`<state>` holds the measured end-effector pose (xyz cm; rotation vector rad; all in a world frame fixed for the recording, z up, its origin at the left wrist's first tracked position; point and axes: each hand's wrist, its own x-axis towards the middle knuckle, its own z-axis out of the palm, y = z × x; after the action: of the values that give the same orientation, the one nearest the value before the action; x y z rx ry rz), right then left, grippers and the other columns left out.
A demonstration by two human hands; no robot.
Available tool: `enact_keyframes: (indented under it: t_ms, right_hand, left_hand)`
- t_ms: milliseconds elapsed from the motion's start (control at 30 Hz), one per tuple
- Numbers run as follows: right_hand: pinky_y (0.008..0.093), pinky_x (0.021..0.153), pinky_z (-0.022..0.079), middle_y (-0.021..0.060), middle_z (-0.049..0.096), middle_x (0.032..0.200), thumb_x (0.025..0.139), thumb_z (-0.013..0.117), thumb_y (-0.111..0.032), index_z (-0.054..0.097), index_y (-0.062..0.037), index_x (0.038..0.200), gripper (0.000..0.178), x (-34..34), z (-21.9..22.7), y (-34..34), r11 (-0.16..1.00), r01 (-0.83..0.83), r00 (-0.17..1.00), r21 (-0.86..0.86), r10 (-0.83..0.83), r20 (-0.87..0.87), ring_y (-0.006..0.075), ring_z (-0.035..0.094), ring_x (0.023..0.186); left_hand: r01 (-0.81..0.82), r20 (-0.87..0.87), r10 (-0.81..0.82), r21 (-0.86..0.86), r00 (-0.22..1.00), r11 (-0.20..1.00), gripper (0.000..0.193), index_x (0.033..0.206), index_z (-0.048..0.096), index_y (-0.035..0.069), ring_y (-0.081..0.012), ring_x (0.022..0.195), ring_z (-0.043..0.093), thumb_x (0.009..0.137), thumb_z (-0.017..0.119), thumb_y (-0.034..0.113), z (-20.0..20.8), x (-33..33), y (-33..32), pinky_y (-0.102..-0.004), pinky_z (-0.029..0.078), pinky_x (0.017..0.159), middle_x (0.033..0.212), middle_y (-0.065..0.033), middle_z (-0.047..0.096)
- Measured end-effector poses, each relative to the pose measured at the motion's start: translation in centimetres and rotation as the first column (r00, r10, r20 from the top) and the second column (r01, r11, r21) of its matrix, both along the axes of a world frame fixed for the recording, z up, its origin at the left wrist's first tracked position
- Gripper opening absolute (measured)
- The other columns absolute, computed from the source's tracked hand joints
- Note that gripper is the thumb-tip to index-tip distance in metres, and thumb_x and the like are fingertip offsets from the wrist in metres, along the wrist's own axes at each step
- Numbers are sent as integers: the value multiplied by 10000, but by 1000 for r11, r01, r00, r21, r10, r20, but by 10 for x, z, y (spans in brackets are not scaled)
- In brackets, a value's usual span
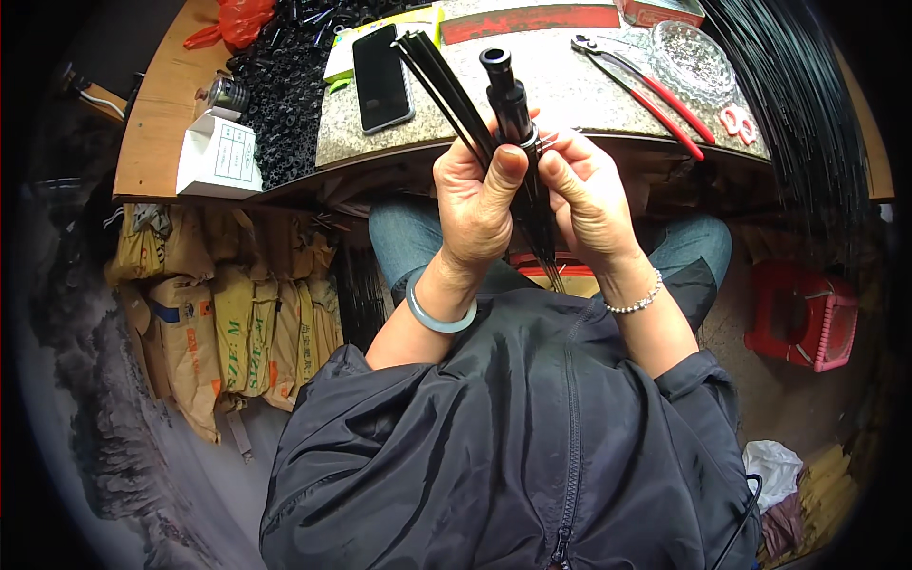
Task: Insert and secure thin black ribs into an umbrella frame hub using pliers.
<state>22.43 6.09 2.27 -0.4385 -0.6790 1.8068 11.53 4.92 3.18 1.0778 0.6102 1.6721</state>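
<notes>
Here, black tube [508, 100]; in left hand [475, 204]

black stepped tube [508, 103], nearly upright, beside slanted black rods [453, 85]

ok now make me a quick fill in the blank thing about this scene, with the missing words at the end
1. The thin rods in the left hand are coloured ____.
2. The pliers on the table have ____ handles.
3. The white box sits to the ____ of the phone.
4. The beaded bracelet circles the person's ____ wrist.

Missing words: black; red; left; right
</notes>
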Motion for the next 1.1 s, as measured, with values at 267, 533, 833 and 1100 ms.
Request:
enact_keyframes:
  t_ms: [267, 533, 833, 1100]
  right_hand:
    - [174, 645, 412, -8, 603, 847, 835, 656, -145, 628, -35, 797, 119, 19, -15, 21, 963, -253, 968, 96, 252, 15, 55, 532, 715]
    - [224, 765, 448, 17, 559, 976, 754, 745, -161, 514, -26, 995, 360, -10, -10, -6, 954, 103, 970, 283, -159, 182, 68, 536, 794]
    - [266, 638, 470, 47, 565, 690, 702, 775, -247, 544, -36, 845, 344, -2, -33, -18, 771, -85, 660, 631, -431, 616, 121, 562, 658]
    - [337, 902, 397, 138, 463, 1217, 581, 673, -668, 477, 21, 1219, 960, 16, 59, -4, 215, -18, 300, 976, -930, 210, 231, 441, 1097]
  left_hand:
    - [67, -1, -67, 2, 998, 998, 423, 1134, 561, -15, -110, 916, 563, 866, 596, 311, -6, 1, 0, -266, 432, 849, 1029, -77, 627]
    - [153, 54, -154, 12, 987, 988, 551, 1107, 516, -86, -141, 746, 601, 892, 492, 421, 0, -13, 11, -276, 491, 743, 821, -79, 622]
    - [150, -99, -160, -103, 982, 983, 94, 831, 640, -54, -42, 568, 536, 754, 681, -20, 45, -9, -1, -200, 452, 550, 636, 4, 585]
    - [-106, -373, 143, 118, 917, 987, 235, 1096, 560, -51, 17, 403, 361, 881, 465, -42, 45, 1, -7, -162, 247, 357, 521, 62, 447]
